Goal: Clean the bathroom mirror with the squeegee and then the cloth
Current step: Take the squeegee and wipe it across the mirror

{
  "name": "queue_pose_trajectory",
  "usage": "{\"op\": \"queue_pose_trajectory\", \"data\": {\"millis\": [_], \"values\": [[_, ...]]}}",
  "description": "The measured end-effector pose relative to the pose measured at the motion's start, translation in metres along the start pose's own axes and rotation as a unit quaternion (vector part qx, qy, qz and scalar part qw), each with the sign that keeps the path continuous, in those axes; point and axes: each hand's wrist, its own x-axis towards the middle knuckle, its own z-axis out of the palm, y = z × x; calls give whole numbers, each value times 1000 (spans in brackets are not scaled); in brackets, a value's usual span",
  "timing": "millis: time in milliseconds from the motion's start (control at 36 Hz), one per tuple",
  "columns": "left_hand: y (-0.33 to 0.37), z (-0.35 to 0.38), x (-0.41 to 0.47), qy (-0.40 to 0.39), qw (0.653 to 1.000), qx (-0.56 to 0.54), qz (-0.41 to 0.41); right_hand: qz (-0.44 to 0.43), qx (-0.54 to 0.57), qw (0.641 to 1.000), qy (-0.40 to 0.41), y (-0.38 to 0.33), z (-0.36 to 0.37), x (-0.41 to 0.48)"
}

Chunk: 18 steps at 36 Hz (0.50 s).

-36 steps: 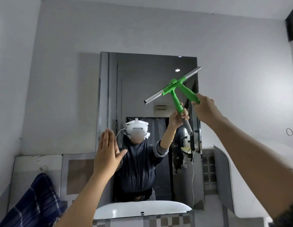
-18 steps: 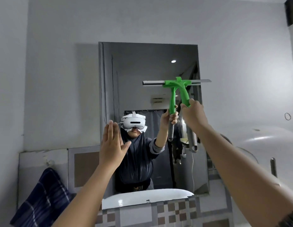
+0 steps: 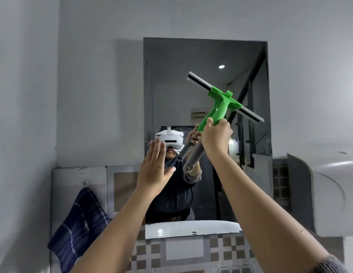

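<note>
A rectangular mirror (image 3: 191,62) hangs on the grey wall straight ahead. My right hand (image 3: 216,137) grips the green handle of a squeegee (image 3: 223,102); its grey blade lies across the right half of the glass, tilted down to the right. My left hand (image 3: 155,170) is raised flat with fingers together and thumb out, at the mirror's lower left edge; I cannot tell whether it touches. A dark blue checked cloth (image 3: 79,229) hangs on the wall at lower left, away from both hands.
A white basin edge (image 3: 191,230) shows at the mirror's bottom, above checked tiles (image 3: 226,251). A large white rounded fixture (image 3: 329,194) juts out at right. A tiled panel (image 3: 79,180) runs along the wall left of the mirror.
The squeegee blade has turned from tilted up-right, through level, to tilted down-right. The view moved closer to the mirror. My left hand stays raised by the mirror's left edge.
</note>
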Motion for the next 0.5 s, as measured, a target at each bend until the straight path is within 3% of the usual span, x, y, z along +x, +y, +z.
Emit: {"op": "queue_pose_trajectory", "data": {"millis": [222,500], "values": [[0,1,-4,3,1000,-11,4,-28,-31,999,-10,-13,14,-10],[4,14,-21,11,1000,-15,-23,-137,-178,969,-104,-3,22,-25]]}}
